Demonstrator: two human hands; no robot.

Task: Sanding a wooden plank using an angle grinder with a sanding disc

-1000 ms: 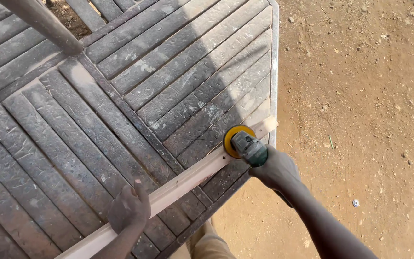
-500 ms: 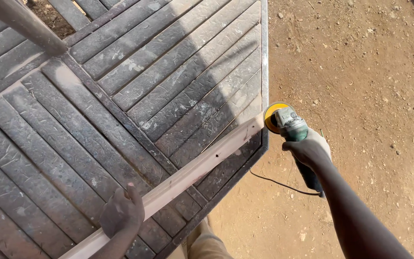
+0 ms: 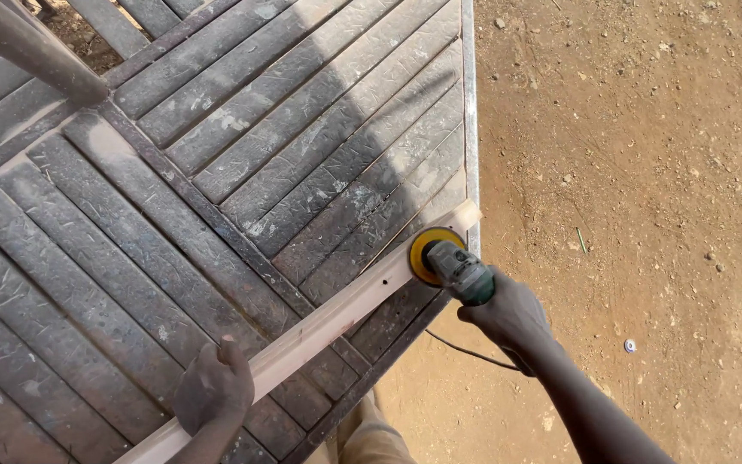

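Note:
A long pale wooden strip (image 3: pixel 328 320) lies diagonally across a slatted grey panel (image 3: pixel 216 172), its far end at the panel's right edge. My left hand (image 3: pixel 213 388) presses down on the strip near its lower end. My right hand (image 3: pixel 508 316) grips a green angle grinder (image 3: pixel 459 270). Its yellow sanding disc (image 3: pixel 422 253) sits on the strip close to the far end. A black cord (image 3: pixel 465 352) trails from under my right hand.
Bare sandy ground with small stones (image 3: pixel 646 172) spreads to the right of the panel. A grey metal tube (image 3: pixel 27 47) crosses the top left corner. My trouser leg (image 3: pixel 371 434) shows below the panel's corner.
The grinder was on the strip, swung off past the panel's right edge half a second ago, and now is back on the strip near its far end. My left hand stays put.

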